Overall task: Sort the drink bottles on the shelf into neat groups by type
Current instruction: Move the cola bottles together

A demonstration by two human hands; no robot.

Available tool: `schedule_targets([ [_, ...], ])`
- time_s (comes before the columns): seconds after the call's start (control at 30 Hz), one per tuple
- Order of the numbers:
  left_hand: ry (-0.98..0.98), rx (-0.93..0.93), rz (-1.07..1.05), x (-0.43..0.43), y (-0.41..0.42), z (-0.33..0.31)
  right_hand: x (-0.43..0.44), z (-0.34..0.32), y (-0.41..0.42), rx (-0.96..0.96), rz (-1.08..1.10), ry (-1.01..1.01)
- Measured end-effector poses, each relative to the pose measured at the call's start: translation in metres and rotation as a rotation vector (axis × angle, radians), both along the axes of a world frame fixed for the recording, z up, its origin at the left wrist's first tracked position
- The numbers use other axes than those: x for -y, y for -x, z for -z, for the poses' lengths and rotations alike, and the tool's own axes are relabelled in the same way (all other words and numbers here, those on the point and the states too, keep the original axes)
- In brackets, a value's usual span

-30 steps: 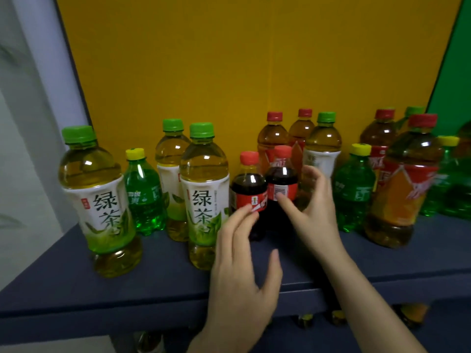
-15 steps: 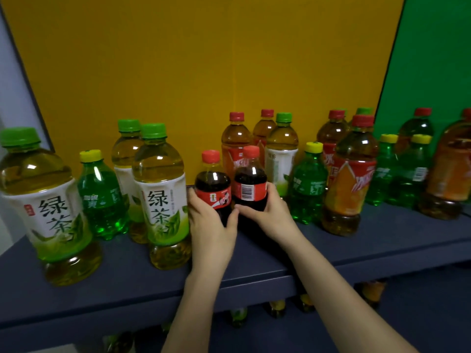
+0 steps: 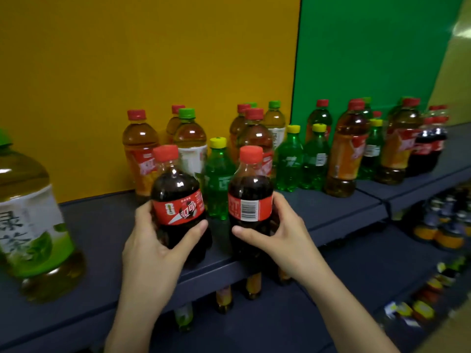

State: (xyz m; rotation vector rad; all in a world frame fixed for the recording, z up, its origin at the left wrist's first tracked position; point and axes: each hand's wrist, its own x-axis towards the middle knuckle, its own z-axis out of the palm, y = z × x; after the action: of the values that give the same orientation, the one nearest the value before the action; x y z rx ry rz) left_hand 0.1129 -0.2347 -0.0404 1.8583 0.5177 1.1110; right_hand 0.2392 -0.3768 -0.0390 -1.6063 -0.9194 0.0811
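Observation:
My left hand grips a small cola bottle with a red cap and red label. My right hand grips a second cola bottle, its barcode facing me. Both bottles are held side by side over the front edge of the dark blue shelf. Behind them stand amber iced tea bottles with red caps, a green-capped green tea bottle, and small green soda bottles with yellow caps. A large green tea bottle stands at the near left.
More cola bottles stand at the far right of the shelf, past tall iced tea bottles and green soda bottles. Lower shelves hold more bottles. A yellow panel and a green panel back the shelf.
Both hands closed on the two cola bottles and lifted them toward me, off the shelf front. The view has swung to the right, showing more of the shelf's right end.

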Motion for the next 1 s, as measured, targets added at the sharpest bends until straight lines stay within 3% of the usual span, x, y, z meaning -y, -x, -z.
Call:
schedule_targets([
  [0.47,-0.030,0.026,0.265,0.158,-0.161,0.008,0.189,0.013,-0.131,-0.020,0.272,-0.006],
  [1.0,-0.050,-0.031,0.458,0.293,-0.356,0.021,0.322,0.020,-0.289,0.009,0.510,-0.020],
])
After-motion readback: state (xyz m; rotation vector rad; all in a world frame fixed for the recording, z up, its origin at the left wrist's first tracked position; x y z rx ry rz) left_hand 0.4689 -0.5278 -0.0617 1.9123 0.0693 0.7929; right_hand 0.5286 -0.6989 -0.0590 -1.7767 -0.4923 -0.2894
